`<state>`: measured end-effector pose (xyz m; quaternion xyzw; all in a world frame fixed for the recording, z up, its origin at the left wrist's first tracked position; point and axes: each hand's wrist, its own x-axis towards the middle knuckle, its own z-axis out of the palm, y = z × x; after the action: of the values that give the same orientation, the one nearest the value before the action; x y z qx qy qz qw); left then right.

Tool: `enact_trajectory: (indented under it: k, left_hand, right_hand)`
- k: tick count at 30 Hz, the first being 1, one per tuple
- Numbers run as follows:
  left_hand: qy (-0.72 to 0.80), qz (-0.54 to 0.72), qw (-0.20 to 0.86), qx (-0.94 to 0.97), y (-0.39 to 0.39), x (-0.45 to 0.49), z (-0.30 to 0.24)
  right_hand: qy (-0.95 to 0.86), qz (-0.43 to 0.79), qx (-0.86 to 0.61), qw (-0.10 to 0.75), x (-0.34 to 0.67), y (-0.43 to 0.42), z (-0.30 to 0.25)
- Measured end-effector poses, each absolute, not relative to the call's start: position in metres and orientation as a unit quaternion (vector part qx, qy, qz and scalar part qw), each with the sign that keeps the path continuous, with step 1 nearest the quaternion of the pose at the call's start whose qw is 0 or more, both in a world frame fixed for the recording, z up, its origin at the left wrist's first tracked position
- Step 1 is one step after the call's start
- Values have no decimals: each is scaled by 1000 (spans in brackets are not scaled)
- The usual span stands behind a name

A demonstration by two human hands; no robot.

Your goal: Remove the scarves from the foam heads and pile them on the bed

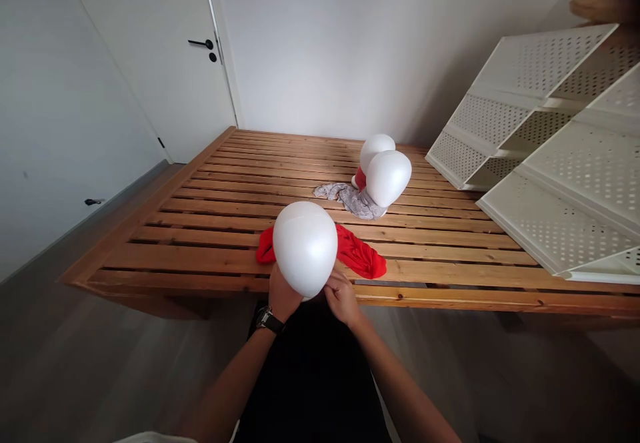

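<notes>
A white mannequin head (305,246) with a smooth, egg-shaped top stands at the near edge of the slatted wooden bed frame, right in front of my body. Red cloth (361,253) spreads out on both sides of it over the slats. My left hand (284,294), with a watch on the wrist, is at the head's lower left; its fingers are hidden behind the head. At the lower right, my right hand (343,294) has its fingers pinched together close under the head. What they pinch cannot be made out.
Farther back on the slats (200,221) stand two more white mannequin heads (389,177), with grey patterned cloth (350,197) around the nearer one and red at the other's base. White perforated racks (500,123) stand on the right. A white door (150,49) is at the left.
</notes>
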<state>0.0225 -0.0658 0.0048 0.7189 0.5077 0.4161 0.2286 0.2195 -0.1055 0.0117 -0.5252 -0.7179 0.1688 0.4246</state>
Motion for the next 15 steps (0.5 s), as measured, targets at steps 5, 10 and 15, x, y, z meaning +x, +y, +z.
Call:
enact_trajectory:
  k: [5,10,15]
  left_hand:
    - [512,448,224,698,-25,-28,17]
    - [575,477,192,636,104,-82,65]
    - [606,496,218,582,255,-108,104]
  right_hand:
    - [-749,118,-549,352,210,-85,9]
    - [-765,90,-602,209,189,-59,2]
    - [-755,105,-618,195,185,-58,8]
